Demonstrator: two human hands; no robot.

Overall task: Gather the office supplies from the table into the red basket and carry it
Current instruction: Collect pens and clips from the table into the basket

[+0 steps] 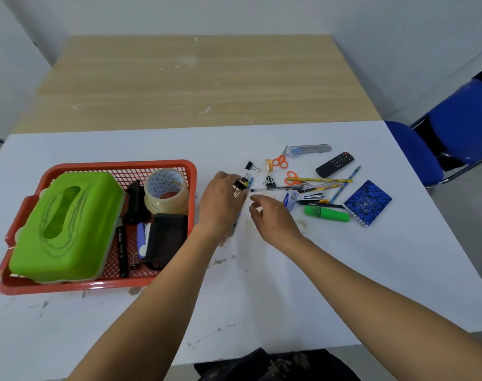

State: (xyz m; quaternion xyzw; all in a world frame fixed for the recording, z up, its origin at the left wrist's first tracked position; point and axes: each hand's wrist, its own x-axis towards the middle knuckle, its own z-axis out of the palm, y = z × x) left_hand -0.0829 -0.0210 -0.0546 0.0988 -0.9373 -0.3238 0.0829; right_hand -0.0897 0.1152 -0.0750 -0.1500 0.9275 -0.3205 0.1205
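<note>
Red basket sits on the white counter, low mesh tray with solid rim and a side handle, close to the counter's left edge and well back from the near edge. Inside the basket: green tissue box filling the left half, clear tape roll at the far right corner, black stapler just left of the roll, dark pouch near its right wall, black marker, one binder clip.

Left hand just right of the basket, fingers closed, pinching a black binder clip together with a blue pencil that runs under the palm. Right hand farther right of the basket, fingers loosely curled and apart, holding nothing, hovering above the counter.

Loose supplies cluster well right of the basket: two more binder clips, orange scissors, small tape roll, utility knife, black remote, pens and pencils pile, green highlighter, blue notebook, white tape roll.

Bare counter between basket and hands, wide open strip along the near edge. Wooden table butts against the far edge; blue chair at the right corner.
</note>
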